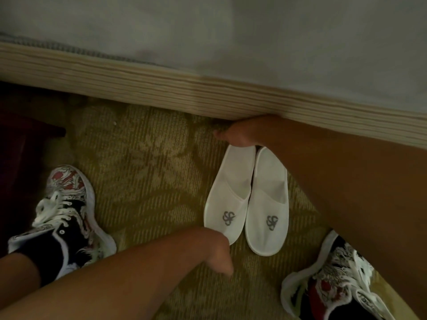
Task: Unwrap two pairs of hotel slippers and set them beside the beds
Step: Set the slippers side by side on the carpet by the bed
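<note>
Head view: the pair of slippers (268,204) lies unwrapped on the carpet (150,158), soles down. The two touch along their inner edges, with heels toward the bed and the grey-logo toes toward the person.
Right hand (235,135): sits at the heel ends, just under the bed frame (161,88), fingers bent over the heels. Whether it pinches them or only touches cannot be told.
Left hand (219,255): beside the toe of the nearer slipper, blurred, fingers hanging loosely bent toward the carpet, with nothing seen in its hold.
Step in hand: probably the last squaring-up of this pair beside the bed.
Doing it well: nudge from both ends at once, heels and toes, so the thin slippers slide flat and do not buckle. Keep the inner edges together and the toes level. The heels should sit just clear of the frame, not tucked beneath it.
Risk: the light fabric may catch on the carpet pile and twist.
Bed: the ribbed wooden frame runs slantwise above the slippers, with pale bedding (277,31) over it.
Around: one patterned sneaker (67,204) stands well apart, and the other sneaker (335,273) is near the toes.
Second pair: not in view.
</note>
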### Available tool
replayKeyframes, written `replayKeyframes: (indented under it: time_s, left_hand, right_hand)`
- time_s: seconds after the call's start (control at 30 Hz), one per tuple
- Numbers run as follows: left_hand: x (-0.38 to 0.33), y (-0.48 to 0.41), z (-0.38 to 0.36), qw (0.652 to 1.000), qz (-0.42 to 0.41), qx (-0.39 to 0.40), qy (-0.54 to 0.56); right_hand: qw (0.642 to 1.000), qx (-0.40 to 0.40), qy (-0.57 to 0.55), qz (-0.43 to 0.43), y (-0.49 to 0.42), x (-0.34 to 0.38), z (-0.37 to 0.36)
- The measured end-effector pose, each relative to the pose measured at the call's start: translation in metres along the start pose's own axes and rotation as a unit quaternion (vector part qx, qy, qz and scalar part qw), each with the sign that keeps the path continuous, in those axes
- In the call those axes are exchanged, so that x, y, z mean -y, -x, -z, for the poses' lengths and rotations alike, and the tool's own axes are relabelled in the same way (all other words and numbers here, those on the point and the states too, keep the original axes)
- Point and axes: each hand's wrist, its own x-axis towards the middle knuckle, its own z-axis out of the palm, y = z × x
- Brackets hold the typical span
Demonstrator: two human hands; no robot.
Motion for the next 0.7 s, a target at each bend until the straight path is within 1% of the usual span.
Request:
replayKeyframes:
  time_s: [0.2, 0.3, 0.47, 0.57, 0.7]
  left_hand:
    - [0.003, -0.007, -0.001, 0.999, -0.009, -0.029, 0.025]
    - [0.005, -0.008, -0.001, 0.999, -0.008, -0.028, 0.025]
    - [-0.001, -0.011, -0.002, 1.0, -0.02, -0.015, 0.001]
    - [-0.012, -0.016, 0.001, 0.999, -0.043, -0.016, 0.012]
    - [-0.035, -0.021, 0.005, 0.997, -0.073, -0.001, 0.033]
  right_hand:
    - [1.0, -0.002, 0.014, 0.001, 0.001, 0.001, -0.002]
    - [0.999, -0.001, 0.034, 0.0, -0.001, -0.001, -0.003]
    - [1.0, -0.006, 0.026, 0.0, 0.004, -0.004, -0.003]
    - [0.999, -0.002, 0.054, -0.003, 0.01, -0.01, 0.0]
    - [0.999, 0.003, 0.046, -0.011, 0.017, -0.025, 0.001]
